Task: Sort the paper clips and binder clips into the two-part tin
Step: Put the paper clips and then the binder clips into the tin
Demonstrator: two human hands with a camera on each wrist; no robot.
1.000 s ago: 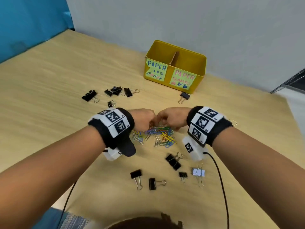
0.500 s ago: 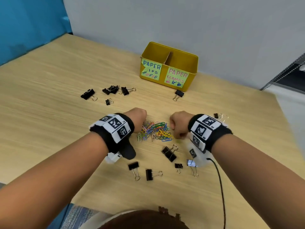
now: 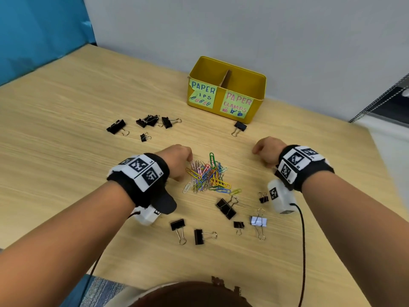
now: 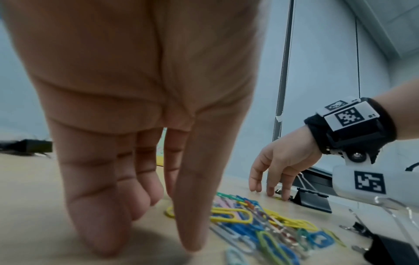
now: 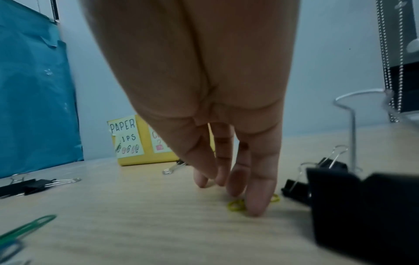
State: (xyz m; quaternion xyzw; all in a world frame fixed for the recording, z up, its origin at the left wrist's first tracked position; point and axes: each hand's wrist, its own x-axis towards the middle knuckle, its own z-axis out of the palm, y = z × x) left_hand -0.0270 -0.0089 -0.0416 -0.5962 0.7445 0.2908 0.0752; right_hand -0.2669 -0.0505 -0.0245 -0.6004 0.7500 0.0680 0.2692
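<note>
The yellow two-part tin (image 3: pixel 256 103) stands at the back of the table, labelled "PAPER CLIPS" on the left and "PAPER CLAMPS" on the right. A pile of coloured paper clips (image 3: pixel 208 177) lies between my hands. My left hand (image 3: pixel 180 160) stands at the pile's left edge, fingers (image 4: pixel 102 224) pointing straight down onto the table and holding nothing. Well right of the pile, my right hand (image 3: pixel 264 151) also points its fingers (image 5: pixel 258 197) down. One fingertip rests on a lone yellow paper clip (image 5: pixel 237 205). Black binder clips (image 3: pixel 225 208) lie scattered.
Several binder clips (image 3: pixel 150 121) sit in a group at the far left, and one (image 3: pixel 240 127) lies in front of the tin. More, including a white one (image 3: pixel 257 220), lie near the front. A wall runs behind the tin. Cables trail from both wrists.
Both hands were together over the paper clip pile; they have drawn apart. The right hand moved right onto a lone yellow clip, the left to the pile's left edge.
</note>
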